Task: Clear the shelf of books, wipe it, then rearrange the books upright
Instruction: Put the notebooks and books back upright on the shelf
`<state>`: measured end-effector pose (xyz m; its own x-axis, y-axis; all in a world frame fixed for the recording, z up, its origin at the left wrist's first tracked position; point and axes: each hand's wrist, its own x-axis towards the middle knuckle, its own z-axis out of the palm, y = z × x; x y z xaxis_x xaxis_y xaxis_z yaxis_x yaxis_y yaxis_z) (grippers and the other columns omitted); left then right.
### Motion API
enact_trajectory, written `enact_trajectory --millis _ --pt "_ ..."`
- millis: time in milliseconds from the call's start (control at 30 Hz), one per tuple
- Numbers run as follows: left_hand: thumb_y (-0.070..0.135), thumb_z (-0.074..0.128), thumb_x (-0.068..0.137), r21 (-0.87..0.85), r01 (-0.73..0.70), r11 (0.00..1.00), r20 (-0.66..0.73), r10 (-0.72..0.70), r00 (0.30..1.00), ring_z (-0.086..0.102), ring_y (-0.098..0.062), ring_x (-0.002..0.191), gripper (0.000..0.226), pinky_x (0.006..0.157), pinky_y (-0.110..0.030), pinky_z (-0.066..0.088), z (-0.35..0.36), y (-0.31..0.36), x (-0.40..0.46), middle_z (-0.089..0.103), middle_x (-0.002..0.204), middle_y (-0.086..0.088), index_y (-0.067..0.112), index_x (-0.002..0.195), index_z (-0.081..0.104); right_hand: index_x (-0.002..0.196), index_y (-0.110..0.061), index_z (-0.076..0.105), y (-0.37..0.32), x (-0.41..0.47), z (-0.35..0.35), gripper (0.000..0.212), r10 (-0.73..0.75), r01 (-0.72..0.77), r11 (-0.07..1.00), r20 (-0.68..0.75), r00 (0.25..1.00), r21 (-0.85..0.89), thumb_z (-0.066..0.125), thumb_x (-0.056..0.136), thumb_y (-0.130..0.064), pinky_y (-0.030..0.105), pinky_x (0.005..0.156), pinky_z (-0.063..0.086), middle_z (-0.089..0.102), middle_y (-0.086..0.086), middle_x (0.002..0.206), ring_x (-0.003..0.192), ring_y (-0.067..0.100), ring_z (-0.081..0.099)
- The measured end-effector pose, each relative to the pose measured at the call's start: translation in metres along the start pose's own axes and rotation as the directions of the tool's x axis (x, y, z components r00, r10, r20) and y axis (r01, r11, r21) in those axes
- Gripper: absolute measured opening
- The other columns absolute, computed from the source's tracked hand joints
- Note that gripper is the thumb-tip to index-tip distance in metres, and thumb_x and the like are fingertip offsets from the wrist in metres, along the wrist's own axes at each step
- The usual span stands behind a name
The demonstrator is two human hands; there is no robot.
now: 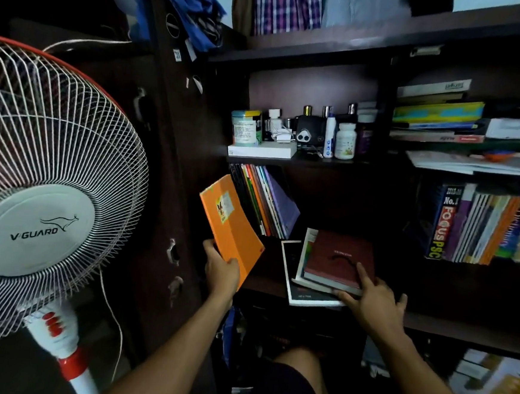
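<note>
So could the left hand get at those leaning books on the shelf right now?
Probably not as things stand: the left hand is gripping an orange book, which sits in front of the leaning books. It would need to set that down first.

Bare arms, no sleeves in sight

Both forearms run uncovered all the way back from each grip to the lower edge of the view, with no cuff, watch, band or ring showing on the left hand (220,271) or the right hand (368,301). Behind and between the two grips a bare knee (297,358) shows, and below it lies a dark garment (287,391), probably shorts, though the dim light leaves its colour and cut uncertain. Fingernails are short and plain where they can be made out.
</note>
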<state>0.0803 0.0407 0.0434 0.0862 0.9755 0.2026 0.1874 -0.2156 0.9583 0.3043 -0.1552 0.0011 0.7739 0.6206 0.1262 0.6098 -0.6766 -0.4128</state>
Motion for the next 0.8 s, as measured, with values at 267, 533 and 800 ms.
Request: enact_trajectory --millis 267,533,800 --pt "0.026 0.056 0.103 0.129 -0.008 0.992 0.137 -0.009 0.991 0.057 -0.036 0.120 0.066 0.093 -0.043 0.048 0.016 -0.011 0.034 0.058 0.131 -0.006 0.024 0.159 0.020 0.161 -0.031 -0.001 -0.003 0.030 -0.017 0.093 0.028 -0.012 0.978 0.070 0.997 -0.209 0.046 0.091 -0.072 0.067 0.117 0.000 -0.010 0.014 0.168 0.154 0.038 -0.006" --pt "0.031 0.059 0.095 0.324 -0.014 0.946 0.039 0.001 0.999 0.065 -0.040 0.093 0.038 0.071 -0.036 0.050 0.035 -0.028 0.076 0.068 0.106 -0.016 0.013 0.128 0.061 0.153 -0.028 0.035 -0.106 0.067 0.013 0.067 -0.576 0.593 0.794 0.145 0.804 -0.136 0.046 0.091 -0.050 0.041 0.110 0.033 0.046 0.003 0.146 0.136 0.027 0.041" --pt "0.031 0.057 0.097 0.319 -0.022 0.947 0.060 0.003 0.998 0.061 -0.040 0.096 0.028 0.075 -0.036 0.046 0.041 -0.043 0.087 0.064 0.106 -0.016 0.008 0.114 0.062 0.161 -0.028 0.011 -0.185 0.127 0.083 0.076 -0.541 0.520 0.839 0.139 0.830 0.160 0.052 0.097 -0.036 0.037 0.069 0.049 0.065 0.011 0.113 0.099 0.035 0.063"
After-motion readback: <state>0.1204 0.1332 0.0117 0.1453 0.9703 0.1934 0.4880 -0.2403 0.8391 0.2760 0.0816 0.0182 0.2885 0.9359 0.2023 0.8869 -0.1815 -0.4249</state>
